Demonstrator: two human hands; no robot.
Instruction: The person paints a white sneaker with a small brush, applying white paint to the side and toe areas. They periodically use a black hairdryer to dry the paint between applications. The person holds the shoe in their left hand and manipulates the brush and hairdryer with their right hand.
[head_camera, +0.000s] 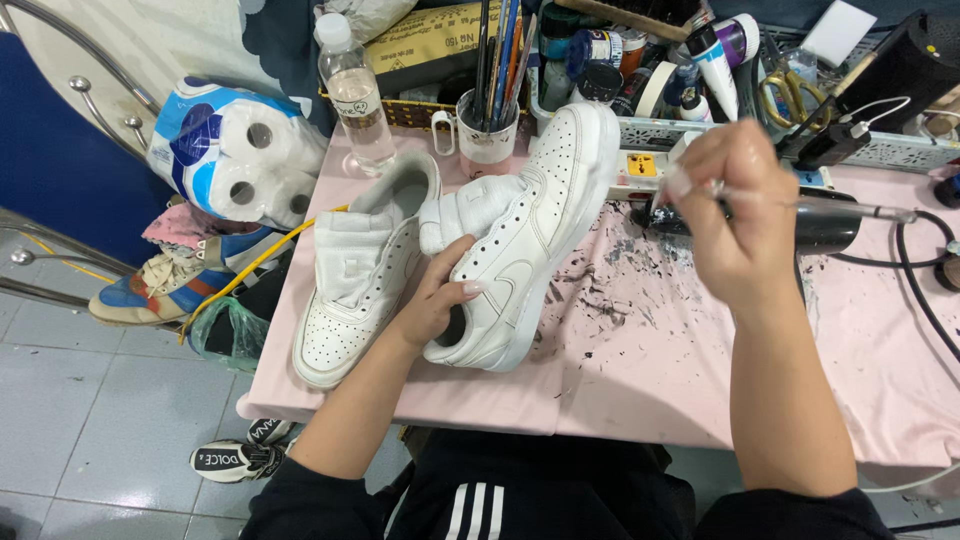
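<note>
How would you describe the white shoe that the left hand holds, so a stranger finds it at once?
On the pink table lie two white sneakers. The held shoe is the right-hand one, gripped at its opening by the left hand. Unlike the other shoe, it is tilted on its side.

The bare left hand (435, 305) is curled inward, thumb spread; the raised right hand (735, 215) is pinched shut, forearm upright.
</note>
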